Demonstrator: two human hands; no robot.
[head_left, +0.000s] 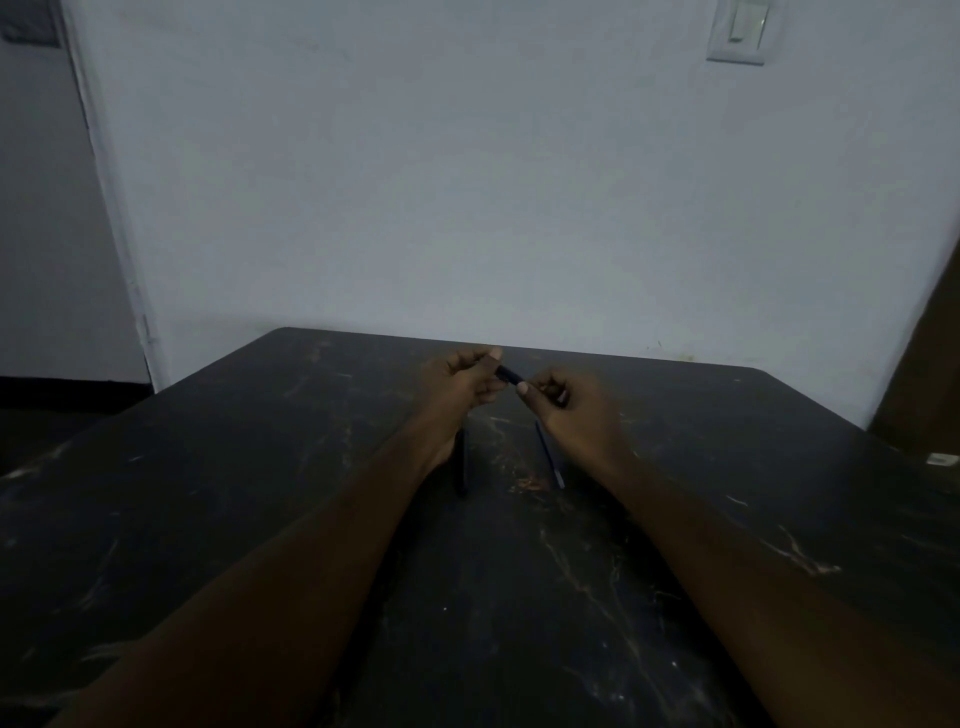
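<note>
Two bare hands were close together at the centre of the frame, over the far half of a black, marble-veined surface. Between them they held a short, slim, dark pen-like tube, raised clear of the surface and slanting from upper left to lower right. The left hand had its grip clamped on the tube's upper end, thumb on top and fingers curled beneath. The right hand pinched the lower end between thumb and curled fingers.

From its size, the tube was probably light, rigid plastic, smooth enough to twist or slip between fingertips and thin enough to crack if bent. The safest hold seemed to be one grip on each half, near the middle, working straight along its length.

Lower in the frame, a dark slender stick and a thin blue rod lay on the surface, apart from each other. The dim light hid what they were.
</note>
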